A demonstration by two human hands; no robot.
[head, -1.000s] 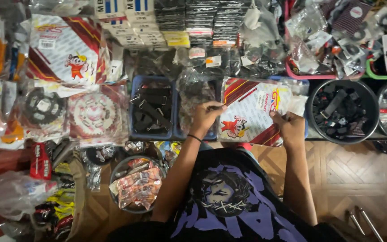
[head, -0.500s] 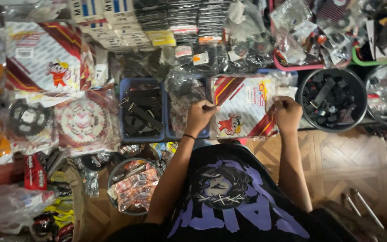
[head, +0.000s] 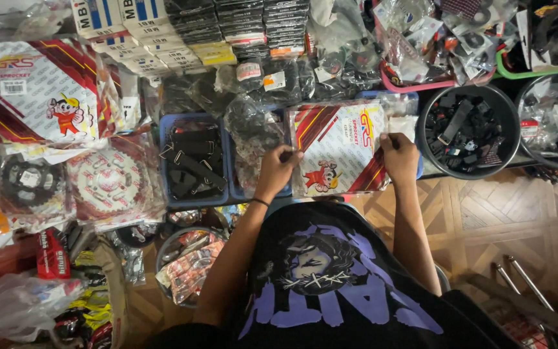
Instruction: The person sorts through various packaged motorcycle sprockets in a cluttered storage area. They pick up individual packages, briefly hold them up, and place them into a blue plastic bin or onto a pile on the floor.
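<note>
**Both hands held a flat packet over a crowded stall**

The left hand (head: 278,169) pinched the upper left edge of a flat plastic packet (head: 338,154), white with red and yellow stripes and a cartoon figure, and the right hand (head: 400,157) gripped its upper right edge. Both were closed on the packet, which lay between them, tilted a little, its lower edge near the person's chest.

Just left of the left hand sat a blue tray (head: 194,161) of dark metal parts, with a clear bag of black pieces (head: 253,132) lying partly under that hand. Just right of the right hand stood a round black tub (head: 465,132) full of small black parts. Beyond the hands, rows of slim boxes (head: 247,29) were stacked. Well to the left lay a matching packet (head: 43,90) and a red-wrapped sprocket (head: 108,184).

The grip looked light, fingertips on a slippery film edge, so the packet could well slide out of one hand and drop onto the tray. If the packet holds something heavy, that could tear the film where the fingers pull. The stock around the hands was piled loosely, and a careless sweep of either wrist might knock the clear bag or spill pieces from the tub.
</note>
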